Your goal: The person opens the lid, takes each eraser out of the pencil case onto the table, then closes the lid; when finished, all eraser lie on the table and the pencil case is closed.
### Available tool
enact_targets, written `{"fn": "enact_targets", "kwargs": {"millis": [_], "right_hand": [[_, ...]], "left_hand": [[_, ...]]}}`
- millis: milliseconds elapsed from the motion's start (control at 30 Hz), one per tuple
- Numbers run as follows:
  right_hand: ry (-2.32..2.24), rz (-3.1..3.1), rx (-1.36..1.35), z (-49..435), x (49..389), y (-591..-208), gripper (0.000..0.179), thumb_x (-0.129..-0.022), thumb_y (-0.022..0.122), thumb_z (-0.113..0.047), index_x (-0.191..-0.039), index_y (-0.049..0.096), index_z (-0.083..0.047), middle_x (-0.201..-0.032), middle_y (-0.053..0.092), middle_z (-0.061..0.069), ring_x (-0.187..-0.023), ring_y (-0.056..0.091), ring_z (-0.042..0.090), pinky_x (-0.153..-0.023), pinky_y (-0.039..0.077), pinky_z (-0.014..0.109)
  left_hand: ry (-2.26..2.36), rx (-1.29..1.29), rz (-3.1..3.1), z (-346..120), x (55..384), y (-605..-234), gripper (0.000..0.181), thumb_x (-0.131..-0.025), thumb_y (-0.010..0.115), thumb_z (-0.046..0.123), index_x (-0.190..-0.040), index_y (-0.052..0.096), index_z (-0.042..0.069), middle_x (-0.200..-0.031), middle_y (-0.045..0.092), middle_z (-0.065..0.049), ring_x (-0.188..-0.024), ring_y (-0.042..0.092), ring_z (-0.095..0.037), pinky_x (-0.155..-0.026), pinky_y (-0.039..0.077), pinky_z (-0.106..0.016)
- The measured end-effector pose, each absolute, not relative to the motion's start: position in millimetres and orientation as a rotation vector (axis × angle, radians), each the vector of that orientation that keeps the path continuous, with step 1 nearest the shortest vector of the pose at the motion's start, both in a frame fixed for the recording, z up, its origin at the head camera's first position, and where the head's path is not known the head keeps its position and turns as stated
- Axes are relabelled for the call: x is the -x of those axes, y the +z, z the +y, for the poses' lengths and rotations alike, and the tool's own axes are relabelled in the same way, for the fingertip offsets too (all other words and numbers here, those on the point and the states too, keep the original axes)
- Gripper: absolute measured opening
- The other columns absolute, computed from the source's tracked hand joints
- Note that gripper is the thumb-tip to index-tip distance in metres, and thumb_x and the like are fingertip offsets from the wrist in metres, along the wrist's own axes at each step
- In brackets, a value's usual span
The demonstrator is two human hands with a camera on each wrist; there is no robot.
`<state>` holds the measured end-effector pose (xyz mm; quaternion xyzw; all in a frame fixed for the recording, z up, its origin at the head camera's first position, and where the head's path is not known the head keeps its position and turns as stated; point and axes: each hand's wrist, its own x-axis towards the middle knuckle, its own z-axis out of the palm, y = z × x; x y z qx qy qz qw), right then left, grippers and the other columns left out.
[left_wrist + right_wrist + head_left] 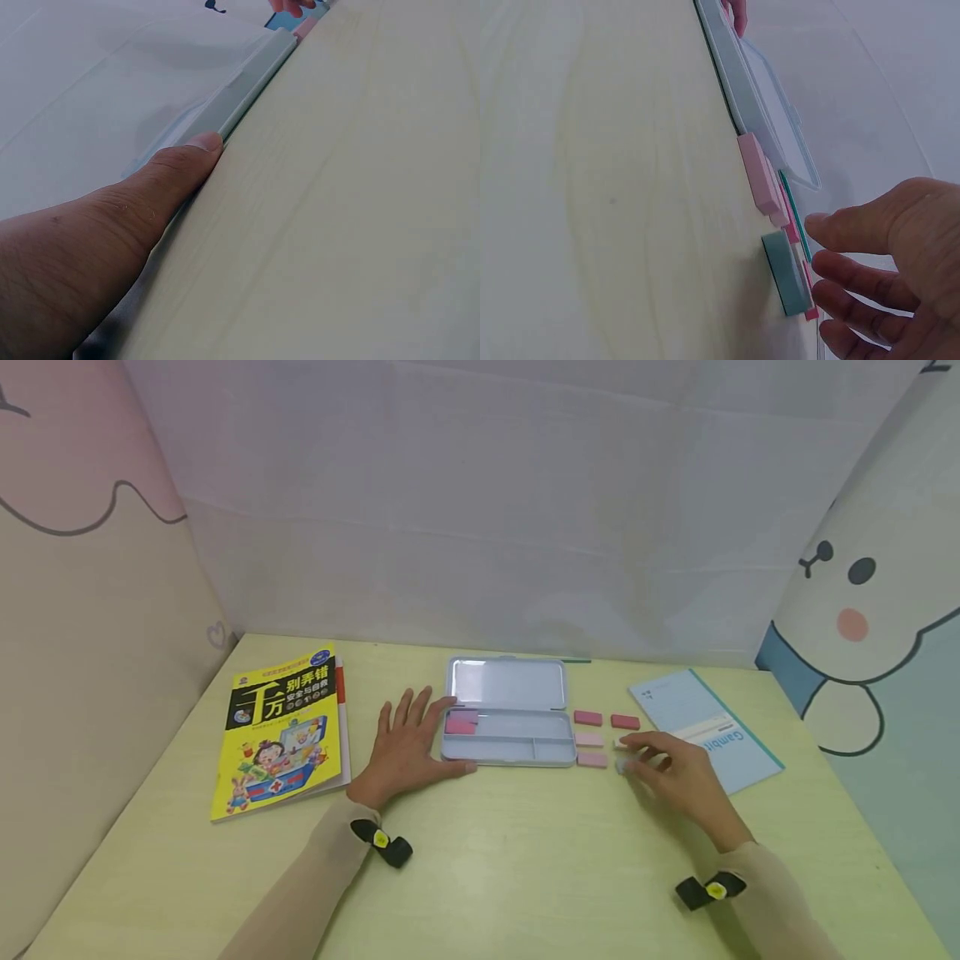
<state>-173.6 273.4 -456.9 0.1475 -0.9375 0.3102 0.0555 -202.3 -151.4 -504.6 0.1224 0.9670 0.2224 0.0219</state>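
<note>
Left hand (405,747), fingers splayed, braced the case (491,750) | right hand (678,768), fingers loose, empty, hung by blue-green block (786,274), right of case | apparently lining up a pickup; next needed light pinch

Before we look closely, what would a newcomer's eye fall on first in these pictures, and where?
Probably the bright yellow book at the left of the head view. Next might come the open pale case in the middle, with pink pieces at its left end and the left hand braced there. Right of it, the right hand is beside small, mostly pink and red blocks.
</note>
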Motion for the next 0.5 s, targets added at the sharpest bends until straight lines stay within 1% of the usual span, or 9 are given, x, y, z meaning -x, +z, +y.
{"fn": "enact_targets", "kwargs": {"millis": [67,167,200,333,433,500], "right_hand": [[0.962,-2.853,-0.446,266.5,176.6,-454.6,0.03,-0.096,0.081,-0.014,-0.125,0.077,-0.01,-0.115,0.081,0.01,-0.099,0.072,0.021,-0.081,0.059,0.029],[0.994,-2.832,-0.459,255.3,181.2,-453.3,0.031,-0.098,0.079,-0.013,-0.128,0.075,-0.009,-0.123,0.079,0.012,-0.105,0.072,0.03,-0.086,0.06,0.034],[1.003,-2.825,-0.468,251.5,183.1,-453.4,0.032,-0.098,0.078,-0.012,-0.129,0.075,-0.009,-0.123,0.079,0.013,-0.106,0.072,0.03,-0.087,0.061,0.036],[1.069,-2.794,-0.524,235.3,189.5,-453.3,0.035,-0.1,0.076,-0.013,-0.135,0.075,-0.014,-0.127,0.079,0.01,-0.11,0.072,0.03,-0.09,0.06,0.041],[1.108,-2.783,-0.548,222.9,194.3,-452.1,0.034,-0.101,0.075,-0.015,-0.135,0.075,-0.016,-0.13,0.078,0.008,-0.113,0.071,0.029,-0.09,0.058,0.041],[1.123,-2.763,-0.559,214.9,197.9,-452.1,0.034,-0.099,0.077,-0.015,-0.133,0.075,-0.013,-0.13,0.079,0.009,-0.113,0.072,0.03,-0.089,0.058,0.04]], "left_hand": [[0.692,-0.379,2.995,-151.5,202.2,-504.1,0.11,-0.078,0.073,0.083,-0.167,0.03,0.036,-0.182,0.014,-0.012,-0.17,0.004,-0.042,-0.134,-0.001,-0.072],[0.701,-0.38,2.992,-151.2,201.7,-503.2,0.11,-0.078,0.074,0.083,-0.167,0.03,0.035,-0.182,0.014,-0.012,-0.17,0.004,-0.043,-0.134,-0.001,-0.072],[0.698,-0.379,2.992,-151.0,201.6,-503.2,0.11,-0.078,0.073,0.083,-0.167,0.03,0.035,-0.182,0.014,-0.012,-0.17,0.004,-0.043,-0.134,-0.001,-0.072],[0.691,-0.382,2.997,-151.1,201.6,-504.1,0.11,-0.078,0.073,0.083,-0.167,0.03,0.035,-0.182,0.015,-0.012,-0.17,0.005,-0.043,-0.134,0.0,-0.072],[0.69,-0.381,2.997,-151.1,201.2,-503.6,0.111,-0.078,0.073,0.083,-0.167,0.03,0.035,-0.183,0.014,-0.012,-0.17,0.005,-0.043,-0.134,-0.001,-0.072],[0.689,-0.381,2.996,-150.9,200.8,-502.8,0.111,-0.078,0.073,0.083,-0.168,0.03,0.035,-0.183,0.014,-0.012,-0.17,0.004,-0.043,-0.134,-0.001,-0.072]]}}
